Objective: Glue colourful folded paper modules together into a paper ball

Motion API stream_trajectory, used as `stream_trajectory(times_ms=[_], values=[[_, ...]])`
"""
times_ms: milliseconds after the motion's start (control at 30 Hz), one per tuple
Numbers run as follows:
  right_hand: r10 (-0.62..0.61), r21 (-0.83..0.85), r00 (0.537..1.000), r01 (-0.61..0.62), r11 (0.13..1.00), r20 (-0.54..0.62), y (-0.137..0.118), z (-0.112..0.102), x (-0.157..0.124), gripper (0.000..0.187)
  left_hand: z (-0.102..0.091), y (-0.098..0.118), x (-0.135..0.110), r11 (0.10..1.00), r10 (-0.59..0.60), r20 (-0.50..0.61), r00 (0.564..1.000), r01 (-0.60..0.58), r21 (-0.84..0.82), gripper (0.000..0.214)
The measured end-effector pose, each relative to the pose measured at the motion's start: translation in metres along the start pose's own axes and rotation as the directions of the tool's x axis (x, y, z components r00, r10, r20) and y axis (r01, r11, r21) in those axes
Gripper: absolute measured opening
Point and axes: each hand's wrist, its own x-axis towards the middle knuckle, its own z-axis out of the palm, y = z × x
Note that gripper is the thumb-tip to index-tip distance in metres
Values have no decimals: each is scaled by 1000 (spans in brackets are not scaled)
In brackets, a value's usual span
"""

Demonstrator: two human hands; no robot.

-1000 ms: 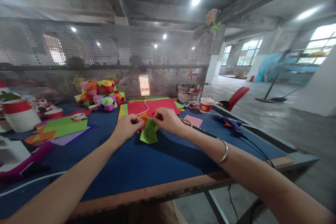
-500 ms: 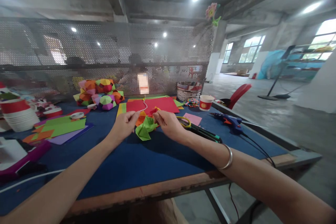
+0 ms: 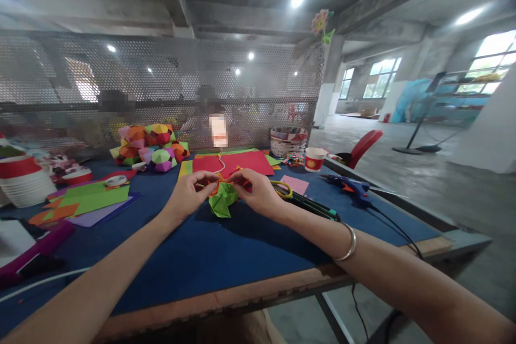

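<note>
Two bare hands meet over the middle of the counter (image 3: pixel 181 269), close together, with a folded paper piece (image 3: pixel 223 203) in green, orange and red between them. The left hand (image 3: pixel 192 192) pinches its left side between thumb and fingers; the right hand (image 3: pixel 258 189) pinches the opposite side near the top edge. The green part hangs below the fingertips, creased and flaring at the bottom; whether it touches the blue surface I cannot tell. A silver bangle (image 3: pixel 351 242) circles the right forearm.

Just behind the hands lies a red sheet (image 3: pixel 252 163) on top of other coloured paper, with a white cord (image 3: pixel 221 162) across it. Beside the right hand are a yellow loop handle (image 3: pixel 287 189), a green-and-black tool (image 3: pixel 316 207) and a pink sheet (image 3: pixel 299 185). Farther right rests a blue glue gun (image 3: pixel 350 185), and behind it stands a red-and-white paper cup (image 3: pixel 314 160), near a woven basket (image 3: pixel 287 143). Left of the red sheet, several multicoloured paper balls (image 3: pixel 161 158) sit heaped together. A green sheet (image 3: pixel 91 198) lies nearer the left edge, a roll of tape (image 3: pixel 116 181) on it.
</note>
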Motion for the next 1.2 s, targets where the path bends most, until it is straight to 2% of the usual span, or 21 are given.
stream_trajectory(times_ms=[167, 500, 833, 1000, 1133, 1200], values=[[14, 42, 1000, -13, 999, -25, 2, -2, 2, 8, 0, -4, 1, 999, -50, 42, 998, 50, -10, 29], [40, 46, 999, -38, 998, -26, -1, -3, 2, 5, 1, -2, 1, 996, -83, 36, 996, 84, -24, 25], [60, 65, 998, -61, 996, 5, -7, -1, -1, 14, 1, 2, -1, 997, -61, 53, 997, 63, -34, 27], [57, 54, 998, -58, 997, 27, -7, -3, -2, 25, 3, 4, -1, 998, -54, 44, 998, 55, -21, 31], [18, 56, 1000, -18, 998, 5, -6, -1, -3, 25, 3, 6, -2, 999, -44, 46, 998, 45, -14, 32], [-22, 75, 999, 19, 997, 35, -4, 1, -4, 25, 3, 7, -2, 999, -30, 60, 998, 32, -32, 26]])
